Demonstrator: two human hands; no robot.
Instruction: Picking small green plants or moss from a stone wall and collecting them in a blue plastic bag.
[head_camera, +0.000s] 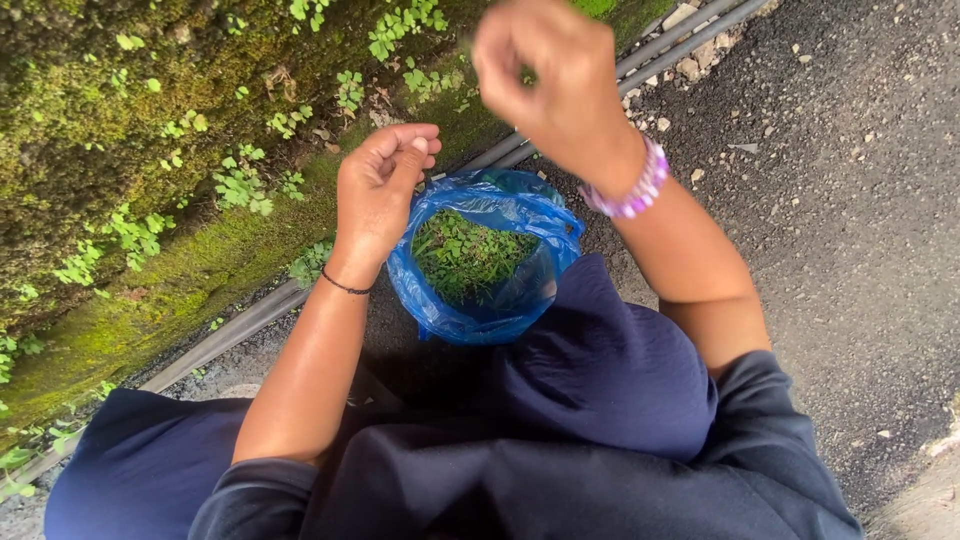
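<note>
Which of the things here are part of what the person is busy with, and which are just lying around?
In use:
- blue plastic bag, open
- picked green leaves inside it
- left hand at the bag's rim
- right hand, raised and closed, blurred
- small plants on the mossy wall

Just there:
- dark pipes along the wall's foot
- gravel ground
- loose stones

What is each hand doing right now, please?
Left hand: loosely curled by the blue plastic bag rim; grip cannot be told.
Right hand: blurred, closed; contents cannot be told.
</note>
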